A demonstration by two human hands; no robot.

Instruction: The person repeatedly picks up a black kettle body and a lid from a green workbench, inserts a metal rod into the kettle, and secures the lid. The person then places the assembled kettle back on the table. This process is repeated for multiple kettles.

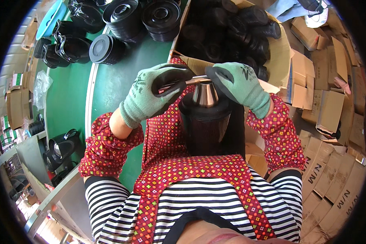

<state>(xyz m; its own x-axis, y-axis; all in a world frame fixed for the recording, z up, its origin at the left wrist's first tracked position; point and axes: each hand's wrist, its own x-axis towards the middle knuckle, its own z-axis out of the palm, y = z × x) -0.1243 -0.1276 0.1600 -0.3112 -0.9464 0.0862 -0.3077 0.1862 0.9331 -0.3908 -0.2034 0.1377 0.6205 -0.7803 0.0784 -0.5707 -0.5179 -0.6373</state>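
Both my hands wear green knit gloves with black palms. My left hand [154, 91] is closed around a thin silver metal piece [198, 79], which sticks out past its fingertips. At the other end of that piece, the fingers of my right hand [242, 85] are pinched together. Just below the piece rises a shiny metal cone [205, 95] with a narrow top, set on the lid of a black round container [205, 126]. The container stands upright in front of my apron. Whether the thin piece touches the cone's top I cannot tell.
A green workbench [71, 87] on the left bears a stack of black lids [122, 18], a grey-topped black lid stack [103, 49] and black glossy parts [73, 46]. A cardboard box [282, 61] of black cylinders stands ahead. Flattened cartons [329, 183] lie at right.
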